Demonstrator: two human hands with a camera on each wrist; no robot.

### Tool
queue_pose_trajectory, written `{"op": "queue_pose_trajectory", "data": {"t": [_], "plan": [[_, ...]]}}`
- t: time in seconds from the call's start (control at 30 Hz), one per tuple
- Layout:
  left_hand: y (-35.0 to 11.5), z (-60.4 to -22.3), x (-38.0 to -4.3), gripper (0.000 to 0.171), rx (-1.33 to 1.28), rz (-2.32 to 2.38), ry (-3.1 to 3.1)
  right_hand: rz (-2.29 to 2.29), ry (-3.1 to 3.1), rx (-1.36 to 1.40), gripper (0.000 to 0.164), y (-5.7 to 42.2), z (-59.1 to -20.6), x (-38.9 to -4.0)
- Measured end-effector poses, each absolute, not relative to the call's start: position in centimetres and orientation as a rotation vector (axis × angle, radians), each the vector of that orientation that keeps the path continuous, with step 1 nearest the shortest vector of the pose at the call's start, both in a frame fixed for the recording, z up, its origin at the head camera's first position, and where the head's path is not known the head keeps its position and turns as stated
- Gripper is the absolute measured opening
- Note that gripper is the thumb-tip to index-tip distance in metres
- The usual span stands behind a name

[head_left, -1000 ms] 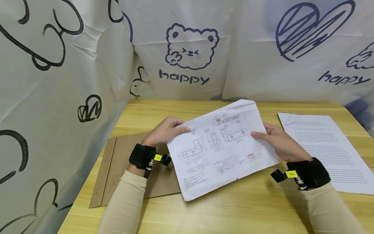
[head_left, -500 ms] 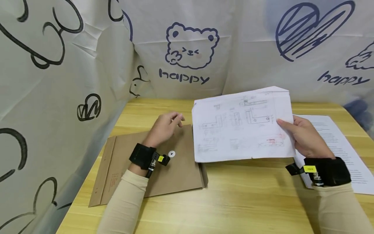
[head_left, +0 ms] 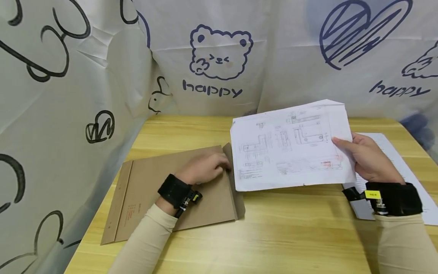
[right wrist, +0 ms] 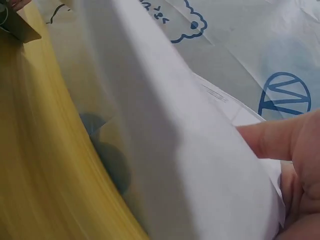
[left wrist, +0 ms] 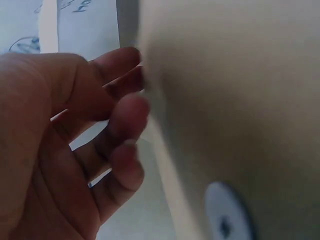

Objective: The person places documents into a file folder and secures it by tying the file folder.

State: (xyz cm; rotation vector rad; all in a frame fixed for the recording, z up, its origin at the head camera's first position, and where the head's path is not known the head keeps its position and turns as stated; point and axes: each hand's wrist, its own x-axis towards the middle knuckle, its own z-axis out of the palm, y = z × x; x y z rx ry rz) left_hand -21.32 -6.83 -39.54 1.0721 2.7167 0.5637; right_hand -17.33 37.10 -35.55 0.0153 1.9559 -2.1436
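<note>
So the right hand (head_left: 374, 161) had a technical drawing (head_left: 287, 152) clamped in its grip; left hand (head_left: 203, 168) was at the cardboard folder's (head_left: 154, 190) edge, couldn't tell if pinching.

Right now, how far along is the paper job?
Looks done: the brown envelope lies on the table, its end flap sticking out. In hand: the right hand holds the technical drawing up, and the left hand is at the envelope's flap end. Maybe left: slipping the drawing in, since it's outside, and perhaps the printed page on the table too.
</note>
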Motion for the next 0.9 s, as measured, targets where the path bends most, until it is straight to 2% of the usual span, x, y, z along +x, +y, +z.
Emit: {"op": "queue_pose_trajectory", "data": {"t": [0.2, 0.43, 0.73, 0.9], "plan": [[-6.4, -40.0, -21.0, 0.031, 1.137, 0.361, 2.771, -2.080, 1.926, 0.004, 0.021, 36.7, -35.8, -17.6], [-6.2, -40.0, -20.9, 0.039, 1.148, 0.300, 2.799, -1.908, 2.093, 0.046, 0.025, 36.4, -36.1, -17.8], [-5.9, -40.1, -21.0, 0.024, 1.173, 0.312, 2.822, -1.678, 2.325, 0.012, 0.025, 36.3, -35.7, -17.7], [-5.8, -40.1, -21.1, 0.021, 1.156, 0.389, 2.843, -1.669, 2.318, -0.025, 0.023, 35.8, -35.3, -17.6]]}}
